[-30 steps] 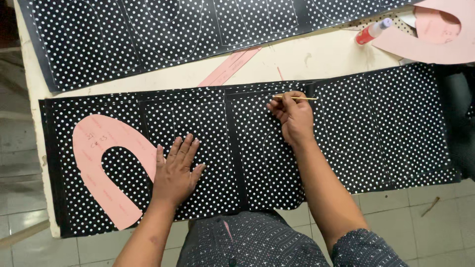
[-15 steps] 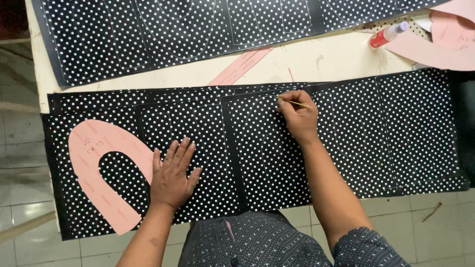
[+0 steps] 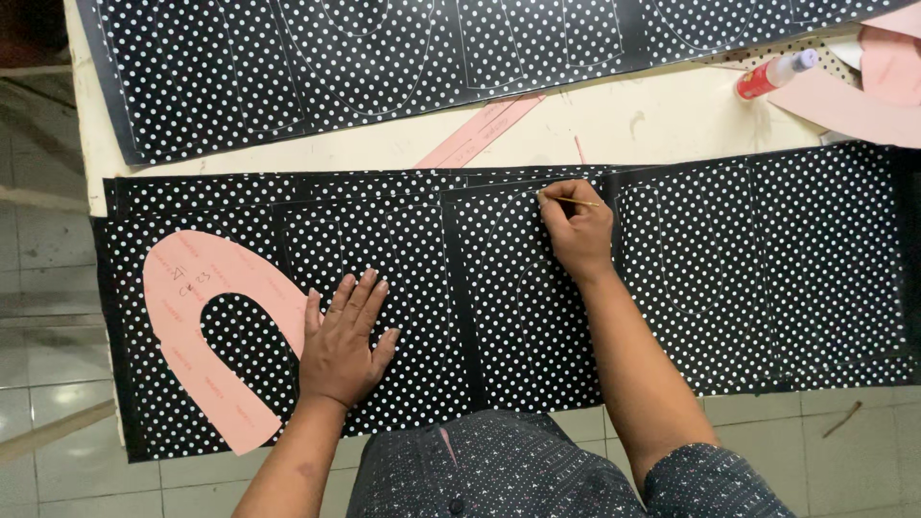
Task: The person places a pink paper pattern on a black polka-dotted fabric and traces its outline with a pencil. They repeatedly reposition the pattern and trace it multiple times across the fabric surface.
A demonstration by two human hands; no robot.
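My right hand (image 3: 576, 230) grips a thin yellow pencil (image 3: 574, 200), its tip touching the near strip of black fabric with white dots (image 3: 729, 269) close to that strip's far edge. My left hand (image 3: 343, 341) lies flat with fingers spread on the same fabric, just right of a pink horseshoe-shaped paper pattern (image 3: 206, 331) resting on the strip's left end. Faint traced outlines show on the fabric.
A second dotted black strip (image 3: 365, 62) lies across the far side of the cream table (image 3: 652, 115). A pink paper strip (image 3: 480, 129) lies between the fabrics. At far right are a red-and-white glue bottle (image 3: 772, 75) and more pink patterns (image 3: 868, 91). Tiled floor surrounds.
My right hand with the pencil has shifted slightly along the fabric's far edge. My left hand stays pressed flat in the same spot. The view has moved a little.
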